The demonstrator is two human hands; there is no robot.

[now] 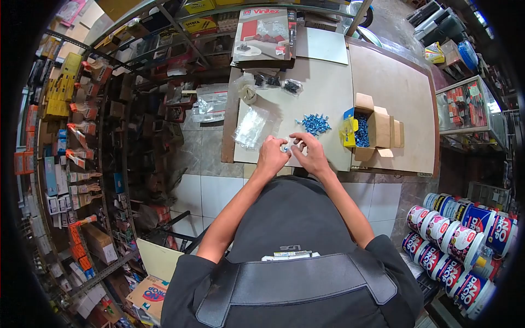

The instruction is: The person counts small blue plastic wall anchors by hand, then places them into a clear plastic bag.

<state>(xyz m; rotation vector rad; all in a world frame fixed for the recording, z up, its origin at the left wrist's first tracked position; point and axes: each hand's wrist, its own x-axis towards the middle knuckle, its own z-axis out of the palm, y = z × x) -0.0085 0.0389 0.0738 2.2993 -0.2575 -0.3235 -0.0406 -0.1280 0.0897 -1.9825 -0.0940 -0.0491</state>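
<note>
My left hand [273, 154] is closed, thumb and fingertips pinching what looks like a small clear plastic bag [286, 146] with a bit of blue in it. On the other side of the bag my right hand [310, 153] is curled, its fingertips pinched at the plastic. Both hands are over the front edge of the table. Just beyond them lies a loose pile of small blue screws [315, 124]. An open cardboard box [379, 131] tipped on its side, right of my hands, holds more blue screws [361, 131]. Left of my hands lie flat clear plastic bags [256, 127].
Farther back on the table [394, 82] are small bags of dark parts [292, 86], a roll of tape [248, 94] and a Vinilex box [263, 34]. Crowded shelves [82, 131] stand at left. Stacked paint tubs [456, 240] and a glass case [471, 106] are at right.
</note>
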